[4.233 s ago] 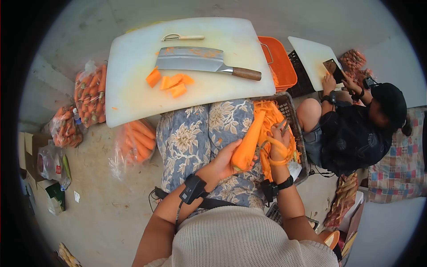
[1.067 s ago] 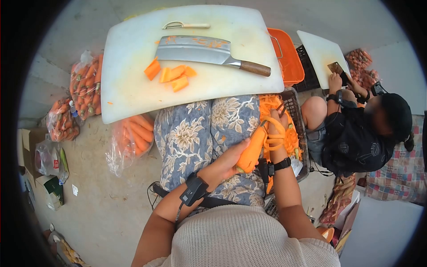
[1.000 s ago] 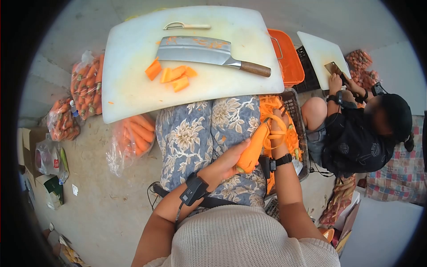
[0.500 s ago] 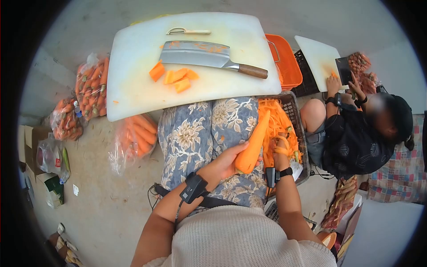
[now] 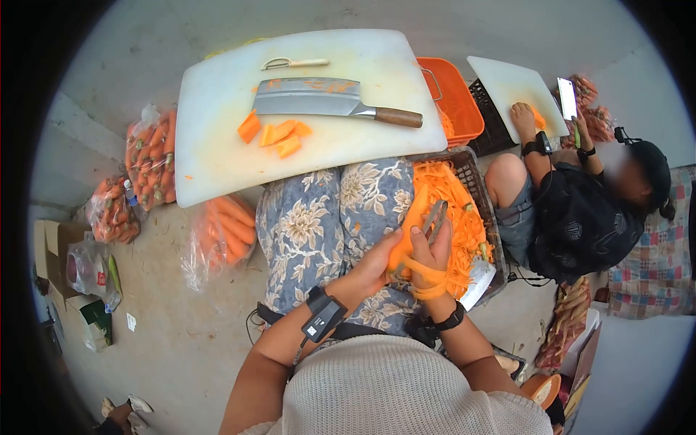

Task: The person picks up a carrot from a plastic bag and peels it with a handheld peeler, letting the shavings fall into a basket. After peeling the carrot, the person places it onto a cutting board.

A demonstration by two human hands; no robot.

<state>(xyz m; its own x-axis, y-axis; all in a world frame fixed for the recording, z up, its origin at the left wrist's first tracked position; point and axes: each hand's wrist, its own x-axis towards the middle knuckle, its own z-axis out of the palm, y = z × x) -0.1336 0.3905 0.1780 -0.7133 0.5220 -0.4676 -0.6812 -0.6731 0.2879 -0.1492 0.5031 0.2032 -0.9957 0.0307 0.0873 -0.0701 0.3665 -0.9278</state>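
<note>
My left hand (image 5: 377, 262) is wrapped round the lower end of a large peeled carrot (image 5: 415, 217), held over my lap. My right hand (image 5: 433, 255) grips a metal peeler (image 5: 436, 217) against the carrot's right side, and an orange peel strip (image 5: 428, 279) loops round its fingers. Beside it a dark crate (image 5: 475, 170) holds a heap of carrot peelings (image 5: 464, 239). In front, a white cutting board (image 5: 217, 94) bears a cleaver (image 5: 308, 98), a second peeler (image 5: 293, 64) and several carrot chunks (image 5: 283, 134).
Bagged carrots (image 5: 152, 159) stand at the left, with another bag (image 5: 225, 228) below the board. An orange bin (image 5: 471, 109) is behind the crate. At the right, a co-worker (image 5: 587, 217) holds a blade (image 5: 566, 98) beside another board (image 5: 507, 76).
My right hand has come up out of the peelings with the peeler and now meets the carrot. The co-worker's blade has moved off the board's edge and turned.
</note>
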